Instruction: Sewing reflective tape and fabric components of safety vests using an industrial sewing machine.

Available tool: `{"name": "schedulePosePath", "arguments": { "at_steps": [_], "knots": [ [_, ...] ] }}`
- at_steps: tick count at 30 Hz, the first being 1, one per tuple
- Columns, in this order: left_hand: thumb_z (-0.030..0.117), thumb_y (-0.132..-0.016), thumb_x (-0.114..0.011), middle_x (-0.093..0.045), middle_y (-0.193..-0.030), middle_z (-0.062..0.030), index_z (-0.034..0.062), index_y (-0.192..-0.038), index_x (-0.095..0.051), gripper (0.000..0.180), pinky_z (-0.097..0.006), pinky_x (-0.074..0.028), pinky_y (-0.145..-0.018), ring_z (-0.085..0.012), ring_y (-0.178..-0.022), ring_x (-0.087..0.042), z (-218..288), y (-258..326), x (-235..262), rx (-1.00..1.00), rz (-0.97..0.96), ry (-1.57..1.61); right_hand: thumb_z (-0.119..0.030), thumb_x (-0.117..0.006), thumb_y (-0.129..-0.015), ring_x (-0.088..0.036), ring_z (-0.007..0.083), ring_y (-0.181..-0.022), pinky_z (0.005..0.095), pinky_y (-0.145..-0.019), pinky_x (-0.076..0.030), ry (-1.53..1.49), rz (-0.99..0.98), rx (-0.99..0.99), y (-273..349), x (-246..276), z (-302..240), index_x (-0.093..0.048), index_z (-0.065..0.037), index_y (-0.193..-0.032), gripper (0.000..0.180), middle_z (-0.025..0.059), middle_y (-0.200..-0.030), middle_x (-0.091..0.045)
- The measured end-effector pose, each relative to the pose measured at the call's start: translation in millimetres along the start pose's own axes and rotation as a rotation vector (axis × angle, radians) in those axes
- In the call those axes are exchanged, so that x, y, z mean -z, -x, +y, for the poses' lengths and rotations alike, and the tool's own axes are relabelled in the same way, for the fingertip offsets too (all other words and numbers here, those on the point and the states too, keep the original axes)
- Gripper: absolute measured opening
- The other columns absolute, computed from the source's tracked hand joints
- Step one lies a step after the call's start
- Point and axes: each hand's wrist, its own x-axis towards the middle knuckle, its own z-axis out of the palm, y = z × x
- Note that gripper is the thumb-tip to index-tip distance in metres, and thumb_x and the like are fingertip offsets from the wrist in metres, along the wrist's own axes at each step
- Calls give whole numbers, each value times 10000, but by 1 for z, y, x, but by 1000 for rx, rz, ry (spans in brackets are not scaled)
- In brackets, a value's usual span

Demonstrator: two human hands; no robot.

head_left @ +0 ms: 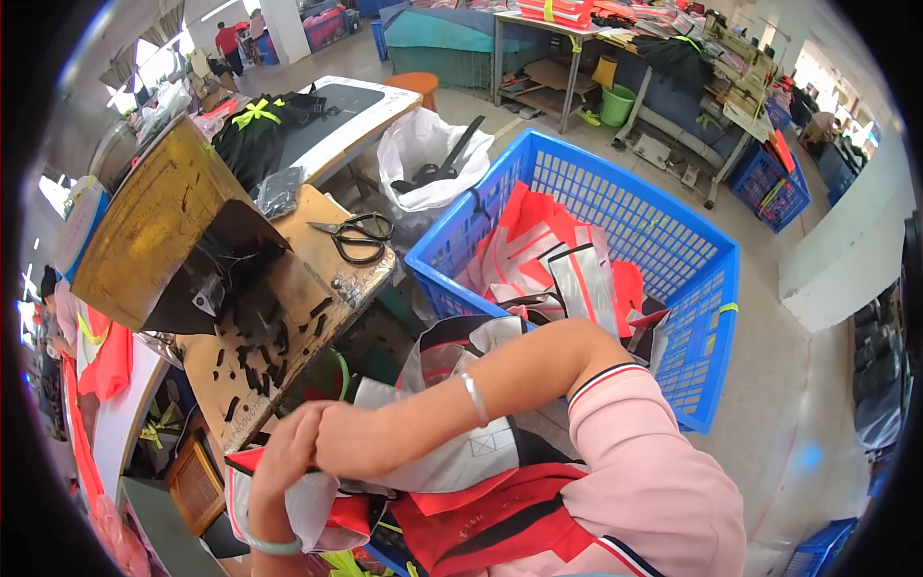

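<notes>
My left hand (288, 445) and my right hand (348, 440) meet at the corner of the wooden bench. The fingers of the left are bent over a red and silver fabric piece (306, 508), which hangs down beneath it. Pressed against the left is my right hand, closed; whatever its fingers grip is hidden. Under my right forearm lies a wide silver band with red and black edging (471, 460), spread across my lap beside red cloth (433, 529). Both wrists wear a bracelet.
Black-handled scissors (361, 240) and black scraps (252, 370) lie on the wooden bench (322, 207), near a worn yellow machine part (159, 226). Beside it, a blue crate (707, 317) holds red and silver pieces (553, 255). A white bag (423, 159) stands behind.
</notes>
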Motion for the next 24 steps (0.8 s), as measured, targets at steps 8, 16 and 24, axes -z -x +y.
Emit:
{"name": "schedulePosePath", "arguments": {
  "at_steps": [8, 16, 24],
  "knots": [
    [92, -700, -722, -585, -675, -129, 21, -770, -628, 136, -365, -437, -594, -301, -623, -569, 10, 105, -34, -34, 577, -417, -222, -563, -846, -642, 327, -759, 428, -614, -503, -236, -26, -114, 50, 90, 7, -566, -61, -885, 166, 112, -884, -634],
    [159, -827, -669, -647, -766, -118, -21, -910, -656, 198, -279, -468, -644, -167, -688, -616, 30, 47, 45, 31, 550, -219, -241, -562, -864, -619, 318, -811, 393, -700, -495, -286, 297, -149, 23, 100, 70, -631, -62, -892, 194, 116, -856, -627],
    [262, -863, -661, -621, -785, 11, -24, -911, -667, 290, -231, -442, -681, -57, -740, -533, -26, 21, 106, 164, 450, 16, -192, -600, -873, -499, 185, -572, 304, -567, -411, -400, 302, -229, -38, 80, 114, -612, -13, -901, 181, 99, -656, -547]
  ]
}}
